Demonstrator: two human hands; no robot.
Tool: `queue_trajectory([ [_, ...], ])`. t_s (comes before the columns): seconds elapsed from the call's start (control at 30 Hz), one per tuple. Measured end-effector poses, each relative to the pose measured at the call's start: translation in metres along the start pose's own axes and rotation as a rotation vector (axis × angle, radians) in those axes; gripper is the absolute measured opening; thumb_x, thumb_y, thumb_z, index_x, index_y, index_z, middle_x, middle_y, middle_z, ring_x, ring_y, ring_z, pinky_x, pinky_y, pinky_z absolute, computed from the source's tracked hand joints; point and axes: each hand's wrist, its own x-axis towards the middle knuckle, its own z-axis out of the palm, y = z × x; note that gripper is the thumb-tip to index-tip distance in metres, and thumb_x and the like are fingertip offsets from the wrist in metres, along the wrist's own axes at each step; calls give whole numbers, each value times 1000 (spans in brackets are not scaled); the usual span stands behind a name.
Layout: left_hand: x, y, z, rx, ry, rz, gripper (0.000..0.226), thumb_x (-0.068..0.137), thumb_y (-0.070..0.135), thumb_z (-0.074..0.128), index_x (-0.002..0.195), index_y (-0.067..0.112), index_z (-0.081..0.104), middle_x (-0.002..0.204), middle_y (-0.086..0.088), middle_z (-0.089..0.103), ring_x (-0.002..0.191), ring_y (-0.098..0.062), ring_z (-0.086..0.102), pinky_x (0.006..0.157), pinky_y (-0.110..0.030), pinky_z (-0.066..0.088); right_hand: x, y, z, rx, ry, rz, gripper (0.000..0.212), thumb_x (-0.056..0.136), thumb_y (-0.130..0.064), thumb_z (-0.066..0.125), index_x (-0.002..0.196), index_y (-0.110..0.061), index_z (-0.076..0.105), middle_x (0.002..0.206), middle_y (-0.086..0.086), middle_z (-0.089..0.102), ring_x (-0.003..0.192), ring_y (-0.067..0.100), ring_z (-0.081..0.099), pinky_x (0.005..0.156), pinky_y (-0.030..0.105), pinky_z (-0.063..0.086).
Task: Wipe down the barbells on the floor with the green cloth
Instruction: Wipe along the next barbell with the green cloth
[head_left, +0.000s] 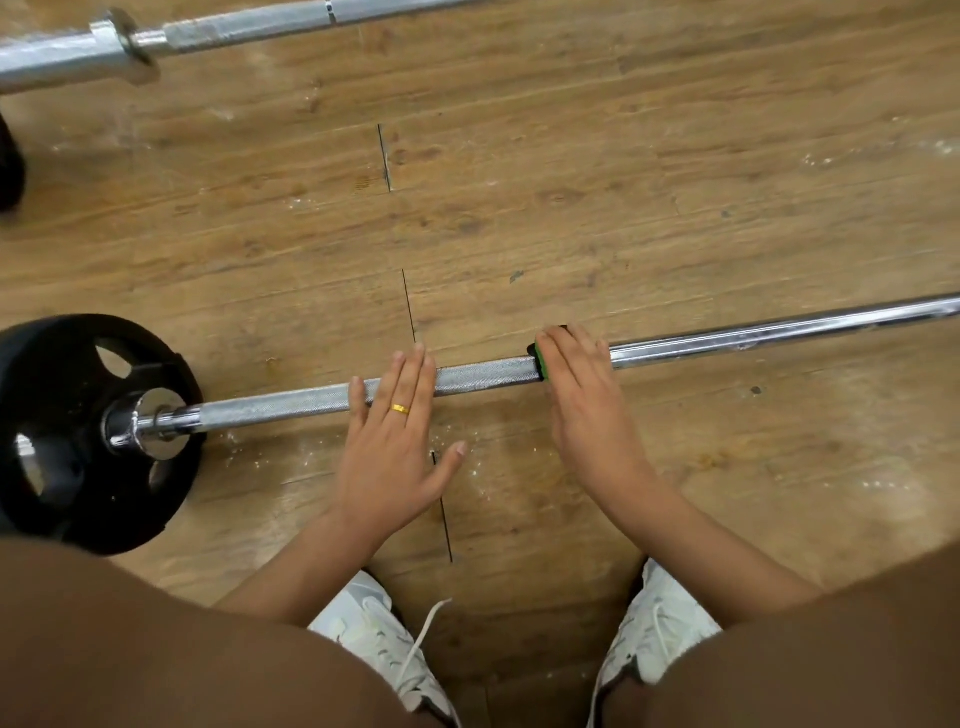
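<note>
A steel barbell (483, 375) lies across the wooden floor in front of me, with a black weight plate (67, 405) on its left end. My right hand (587, 400) presses the green cloth (541, 364) over the bar, right where the knurled part meets the smooth chrome; only a sliver of cloth shows under the fingers. My left hand (395, 441) rests flat on the knurled section further left, fingers spread, a gold ring on one finger. A second barbell (218, 31) lies along the top of the view.
My white shoes (379, 639) stand just behind the near bar, and my knees fill the bottom corners. Another dark plate edge (9, 166) shows at the far left. White dust specks mark the floorboards (571, 197) between the two bars.
</note>
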Motion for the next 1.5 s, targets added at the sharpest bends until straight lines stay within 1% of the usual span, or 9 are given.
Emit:
queue_trajectory([
  [0.23,-24,4,12,47,28,44,88,97,60,35,161,6,8,170,-9,-1,157,-24,-2,124,-57,1,-14,-8,6,-36,-41,-169,67,79,15,59,143,2,46,143,18,49,139,35,39,122,50,22],
  [0.43,-36,3,26,94,88,69,90,96,59,41,161,6,7,170,-10,0,157,-28,1,123,-57,0,-36,-5,2,6,51,-23,66,80,17,57,143,2,46,145,19,49,142,35,36,121,54,23],
  [0.6,-42,5,32,110,116,83,94,95,60,43,161,4,7,170,-12,0,157,-29,2,123,-60,2,-41,-11,1,-26,-28,-141,61,86,13,56,145,2,45,149,18,46,145,34,34,125,45,11],
  [0.77,-43,3,32,97,109,85,94,94,58,46,161,6,4,170,-11,0,157,-28,1,123,-60,4,-41,4,-6,-16,-12,-39,69,76,15,54,143,1,46,146,18,48,142,34,36,122,52,20],
  [0.87,-40,5,30,96,106,70,93,95,60,42,161,5,5,170,-11,0,157,-28,1,123,-60,3,-39,-1,-4,-12,45,7,60,81,11,47,140,3,47,143,19,49,140,35,37,124,48,15],
  [1.03,-34,3,24,101,88,73,93,95,60,43,161,4,8,170,-11,1,157,-27,1,123,-59,1,-26,-12,2,20,-76,-172,62,84,8,46,146,1,43,148,17,46,143,33,34,126,37,1],
  [1.23,-22,3,15,84,48,45,91,97,62,38,161,5,8,170,-9,1,157,-25,-1,124,-58,0,-19,3,-6,42,7,49,59,85,15,54,142,3,47,144,18,49,141,35,38,125,41,9],
  [1.33,-18,4,11,61,31,30,91,96,64,34,161,5,7,170,-9,1,157,-23,-3,124,-57,-2,-16,-11,0,12,-48,-64,63,84,16,57,144,2,45,147,19,47,143,36,36,124,48,15],
  [1.5,-12,2,4,45,2,15,90,95,64,32,161,6,10,170,-7,3,157,-21,-2,124,-57,1,-6,0,-3,-20,-76,-145,67,83,13,59,147,-2,43,148,15,47,142,32,36,123,39,10],
])
